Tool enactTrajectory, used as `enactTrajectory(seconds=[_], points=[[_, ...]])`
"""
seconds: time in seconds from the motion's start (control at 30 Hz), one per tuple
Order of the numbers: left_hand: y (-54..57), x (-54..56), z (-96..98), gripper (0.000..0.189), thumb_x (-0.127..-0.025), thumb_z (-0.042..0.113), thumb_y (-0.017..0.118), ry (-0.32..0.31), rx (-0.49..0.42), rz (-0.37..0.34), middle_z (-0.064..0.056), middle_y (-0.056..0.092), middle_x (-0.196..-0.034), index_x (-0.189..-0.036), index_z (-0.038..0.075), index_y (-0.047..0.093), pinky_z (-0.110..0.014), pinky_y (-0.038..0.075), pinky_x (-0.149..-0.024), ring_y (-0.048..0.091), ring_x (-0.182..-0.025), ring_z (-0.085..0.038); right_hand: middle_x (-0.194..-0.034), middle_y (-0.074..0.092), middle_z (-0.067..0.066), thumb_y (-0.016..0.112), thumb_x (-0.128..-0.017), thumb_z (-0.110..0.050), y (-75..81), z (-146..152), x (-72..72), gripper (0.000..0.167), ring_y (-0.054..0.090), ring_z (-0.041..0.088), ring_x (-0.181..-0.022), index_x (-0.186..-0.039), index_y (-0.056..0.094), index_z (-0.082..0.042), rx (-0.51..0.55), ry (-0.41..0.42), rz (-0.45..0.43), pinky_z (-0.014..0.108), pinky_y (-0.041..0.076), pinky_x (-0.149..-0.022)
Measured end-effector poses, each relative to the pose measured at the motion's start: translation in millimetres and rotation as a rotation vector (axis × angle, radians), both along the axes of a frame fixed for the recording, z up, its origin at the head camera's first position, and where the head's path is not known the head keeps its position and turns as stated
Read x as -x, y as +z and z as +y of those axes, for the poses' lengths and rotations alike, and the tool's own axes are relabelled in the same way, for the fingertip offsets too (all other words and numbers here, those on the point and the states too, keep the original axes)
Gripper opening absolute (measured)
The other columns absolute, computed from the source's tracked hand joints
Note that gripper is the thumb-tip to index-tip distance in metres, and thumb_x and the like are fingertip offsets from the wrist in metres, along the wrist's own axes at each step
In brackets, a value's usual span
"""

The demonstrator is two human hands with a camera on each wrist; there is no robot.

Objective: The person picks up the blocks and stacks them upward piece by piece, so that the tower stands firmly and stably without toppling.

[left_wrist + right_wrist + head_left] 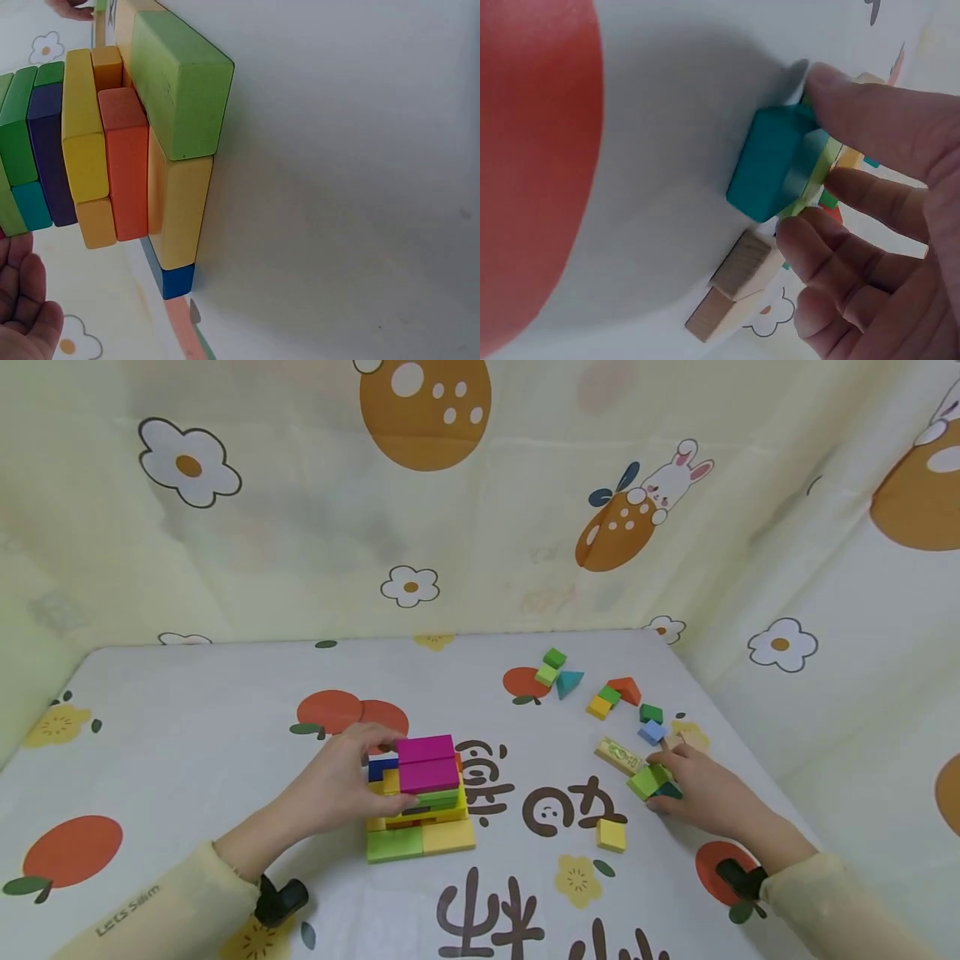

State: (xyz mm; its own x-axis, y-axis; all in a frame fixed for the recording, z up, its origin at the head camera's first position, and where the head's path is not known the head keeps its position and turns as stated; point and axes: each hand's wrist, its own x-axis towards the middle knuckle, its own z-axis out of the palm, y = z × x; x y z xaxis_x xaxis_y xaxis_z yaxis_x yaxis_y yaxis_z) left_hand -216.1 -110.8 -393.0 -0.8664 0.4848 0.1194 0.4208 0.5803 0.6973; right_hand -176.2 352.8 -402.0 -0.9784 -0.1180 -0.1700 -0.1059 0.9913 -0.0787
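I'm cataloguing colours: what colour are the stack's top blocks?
The top blocks are magenta, clearest in the head view.

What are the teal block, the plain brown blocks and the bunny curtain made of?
Teal block: perhaps painted wood, maybe plastic; smooth, evenly coloured, no grain showing.
Plain brown blocks: likely bare wood, matte; grain lines show.
Bunny curtain: probably printed cloth, matte; it hangs in soft folds.

Cream fabric [285,539] printed with white flowers [189,463] hangs behind a white fruit-patterned tabletop [195,752].
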Motion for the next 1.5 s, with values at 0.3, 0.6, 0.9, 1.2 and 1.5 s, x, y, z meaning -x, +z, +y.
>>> enactTrajectory(seconds=[0.3, 0.6, 0.9, 1.2, 1.5], points=[[0.1, -0.6, 0.6, 0.059, -0.072, 0.028, 0.093, 0.001, 0.003, 0.006, -0.005, 0.068, -0.121, -0.122, 0.009, 0.068, -0.049, 0.058, -0.092, 0.063, -0.114, -0.030, -0.093, 0.065, 0.001, 0.084, -0.082, -0.013, 0.0, -20.1, -9.0, 0.035, 0.057, 0.017, -0.084, -0.113, 0.071, -0.005, 0.105, 0.052, -0.028, 0.037, 0.056, -0.075], [-4.2, -3.7, -3.0, 0.061, -0.072, 0.030, 0.093, 0.017, 0.002, -0.004, -0.005, 0.067, -0.121, -0.122, 0.008, 0.067, -0.048, 0.059, -0.091, 0.064, -0.113, -0.031, -0.084, 0.065, -0.005, 0.081, -0.084, -0.009, -2.5, -60.0, -16.6, 0.030, 0.053, 0.008, -0.074, -0.111, 0.071, -0.002, 0.226, 0.087, -0.068, 0.024, 0.048, -0.065], [-4.7, -3.4, -2.3, 0.062, -0.072, 0.029, 0.093, 0.010, -0.002, -0.003, -0.006, 0.066, -0.121, -0.123, 0.006, 0.067, -0.049, 0.059, -0.092, 0.064, -0.114, -0.031, -0.082, 0.062, -0.007, 0.085, -0.083, -0.019, -5.4, -60.5, -18.6, 0.033, 0.050, 0.008, -0.074, -0.110, 0.071, -0.006, 0.211, 0.077, -0.046, 0.022, 0.046, -0.063], [-2.6, -3.6, 0.2, 0.062, -0.073, 0.029, 0.093, 0.015, 0.006, -0.007, -0.006, 0.066, -0.122, -0.124, 0.007, 0.067, -0.048, 0.059, -0.091, 0.063, -0.115, -0.031, -0.093, 0.070, -0.001, 0.084, -0.084, -0.021, -3.8, -55.8, -19.8, 0.033, 0.061, 0.009, -0.081, -0.109, 0.072, -0.003, 0.212, 0.058, -0.041, 0.029, 0.056, -0.071], [-0.1, -1.6, -0.2, 0.061, -0.073, 0.029, 0.093, -0.002, 0.003, -0.003, -0.005, 0.067, -0.120, -0.123, 0.007, 0.067, -0.049, 0.058, -0.092, 0.064, -0.115, -0.031, -0.094, 0.070, 0.003, 0.080, -0.086, -0.017, 49.0, -31.5, -13.6, 0.031, 0.060, 0.017, -0.085, -0.111, 0.071, 0.000, 0.275, 0.063, 0.241, 0.024, 0.050, -0.065]])
